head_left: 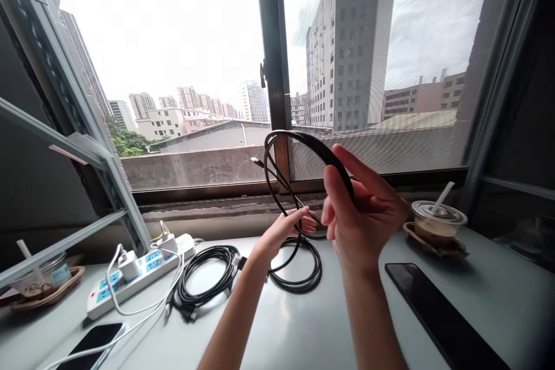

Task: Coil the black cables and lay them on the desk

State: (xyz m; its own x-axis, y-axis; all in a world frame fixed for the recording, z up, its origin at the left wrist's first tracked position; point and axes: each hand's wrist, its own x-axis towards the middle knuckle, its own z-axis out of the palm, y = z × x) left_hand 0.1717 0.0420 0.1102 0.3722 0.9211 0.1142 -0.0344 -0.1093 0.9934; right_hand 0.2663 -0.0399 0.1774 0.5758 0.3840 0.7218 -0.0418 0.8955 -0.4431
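My right hand (362, 214) is raised in front of the window, its thumb and fingers closed around the gathered strands of a black cable (318, 147). Loops of this cable hang to the left, and one metal-tipped plug end sticks out in the air. Lower and further off, my left hand (288, 231) has its fingers stretched out beside the hanging strands. The cable runs across this hand, and I see no firm grip there. More turns of black cable (297, 288) lie on the table beneath the hands.
A coiled black cable (184, 286) lies left of my forearm. Beyond it are a white power strip (145, 277) with plugged-in chargers and a phone (93, 344). At right are a dark flat device (437, 312) and a lidded drink cup (437, 217). A metal frame (125, 202) stands left.
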